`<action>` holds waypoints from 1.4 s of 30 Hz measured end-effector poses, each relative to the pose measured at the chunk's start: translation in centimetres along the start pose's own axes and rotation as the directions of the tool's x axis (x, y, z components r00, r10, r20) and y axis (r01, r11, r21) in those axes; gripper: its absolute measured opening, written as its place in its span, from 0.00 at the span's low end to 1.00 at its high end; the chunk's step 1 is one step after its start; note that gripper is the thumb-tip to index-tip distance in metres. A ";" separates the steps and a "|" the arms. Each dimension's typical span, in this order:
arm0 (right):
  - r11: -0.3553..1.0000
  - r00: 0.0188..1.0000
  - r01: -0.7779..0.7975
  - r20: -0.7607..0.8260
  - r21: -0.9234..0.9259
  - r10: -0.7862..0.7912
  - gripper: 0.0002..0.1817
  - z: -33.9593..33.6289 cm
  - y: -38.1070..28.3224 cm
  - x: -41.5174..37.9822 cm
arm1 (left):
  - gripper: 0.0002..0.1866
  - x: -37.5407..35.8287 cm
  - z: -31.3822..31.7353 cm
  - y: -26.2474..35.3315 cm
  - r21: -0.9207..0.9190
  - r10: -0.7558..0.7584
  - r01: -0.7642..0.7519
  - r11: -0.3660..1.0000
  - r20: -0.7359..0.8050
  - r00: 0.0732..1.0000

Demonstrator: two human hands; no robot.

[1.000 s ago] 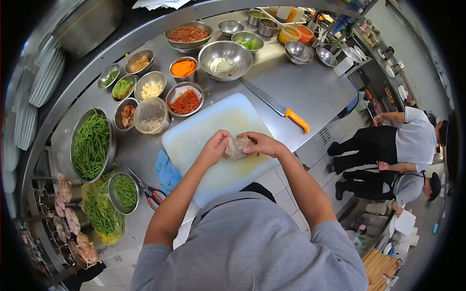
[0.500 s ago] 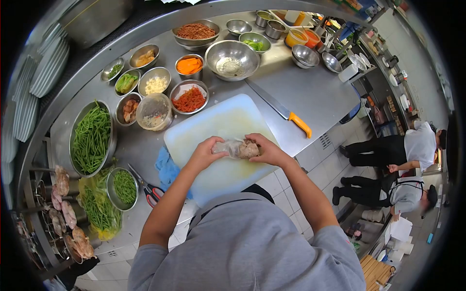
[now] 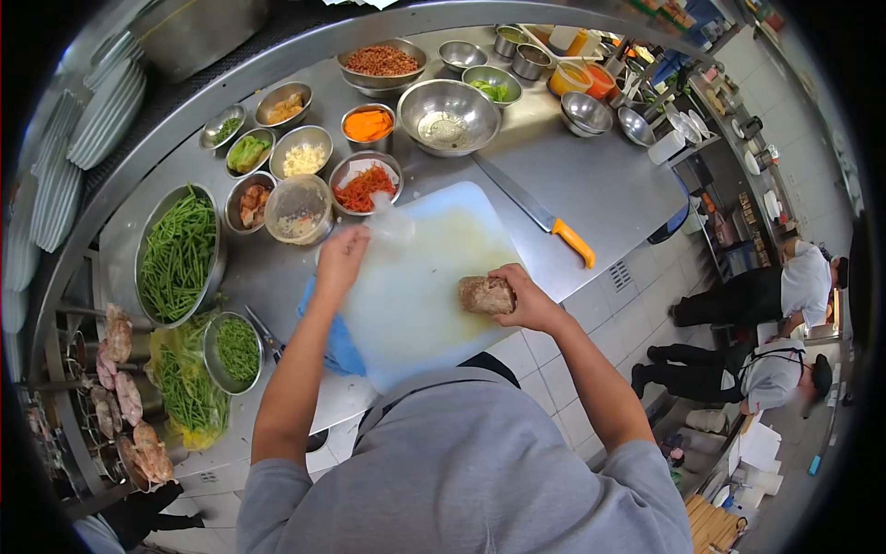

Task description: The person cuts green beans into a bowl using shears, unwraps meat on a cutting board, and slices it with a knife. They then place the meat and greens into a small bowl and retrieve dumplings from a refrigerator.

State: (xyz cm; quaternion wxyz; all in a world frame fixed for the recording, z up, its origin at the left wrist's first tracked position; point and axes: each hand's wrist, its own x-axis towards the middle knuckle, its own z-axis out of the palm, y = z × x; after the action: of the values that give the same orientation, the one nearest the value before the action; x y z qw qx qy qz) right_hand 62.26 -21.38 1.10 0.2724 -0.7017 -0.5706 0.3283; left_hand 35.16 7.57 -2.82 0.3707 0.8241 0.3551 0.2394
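Note:
My right hand [image 3: 526, 299] is closed around one end of a brown, roll-shaped piece of meat [image 3: 485, 295] over the right part of the white cutting board [image 3: 420, 319]. Farther left, my left hand [image 3: 342, 258] pinches a clear plastic wrap [image 3: 392, 223], which hangs blurred above the board's far left corner. A large knife with an orange handle [image 3: 574, 244] lies beyond the board, its blade pointing away to the left. Next to the board's left edge sits a crumpled blue cloth [image 3: 341, 346], partly behind my left forearm.
Steel bowls hold green beans [image 3: 177, 258], chopped greens [image 3: 237, 349], shredded red food [image 3: 365, 189] and orange slices [image 3: 367, 124]. A lidded plastic tub [image 3: 298, 209] stands near my left hand. Scissors [image 3: 265, 331] lie partly under my left forearm. Two people stand at right.
The clear wrap has come off the meat. My left hand has carried it up and left, while my right hand keeps the meat and has moved slightly right and down.

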 end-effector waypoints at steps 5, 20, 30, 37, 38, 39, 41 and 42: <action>0.998 0.999 -0.010 -0.051 0.070 0.013 0.43 0.7 0.3 -0.1 | 0.10 0.1 -1.1 1.8 -0.433 -0.225 0.206 0.878 0.008 0.974; 0.896 0.989 -0.043 -0.111 0.441 0.102 0.51 1.5 -5.4 0.2 | 0.14 -7.6 5.1 9.1 -0.554 -0.020 0.372 0.745 0.539 0.842; 0.640 0.713 0.115 -0.511 0.760 0.479 0.09 -6.0 3.9 -7.2 | 0.24 -8.6 5.8 6.6 -0.531 -0.108 0.200 0.823 0.199 0.974; 0.631 0.258 -0.447 -0.584 0.634 0.770 0.24 -9.6 28.7 -21.8 | 0.25 -9.4 7.6 3.8 0.249 0.001 0.023 0.968 -0.095 0.996; 0.609 0.267 -0.595 -0.585 0.525 0.766 0.22 -8.6 31.9 -24.1 | 0.25 -9.3 8.1 4.3 0.249 0.010 0.014 0.968 -0.093 0.996; 0.565 0.279 -0.723 -0.581 0.397 0.765 0.20 -7.5 35.0 -26.2 | 0.24 -9.2 8.6 4.9 0.287 -0.014 0.042 0.957 -0.100 0.995; 0.467 0.232 -0.738 -0.467 0.487 0.853 0.16 -5.6 42.1 -29.5 | 0.23 -9.0 9.9 5.4 0.323 -0.033 0.065 0.944 -0.103 0.994; 0.401 0.201 -0.712 -0.379 0.577 0.903 0.17 -6.4 43.4 -30.0 | 0.23 -8.8 10.5 4.9 0.322 -0.075 0.114 0.940 -0.130 0.989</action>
State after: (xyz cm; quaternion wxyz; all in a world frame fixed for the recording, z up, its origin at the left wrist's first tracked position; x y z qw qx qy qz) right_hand 90.20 -59.51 -23.16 0.3279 -0.9127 0.0760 0.2317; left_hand 38.47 -6.09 -6.60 0.2183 0.8410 0.4501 0.2060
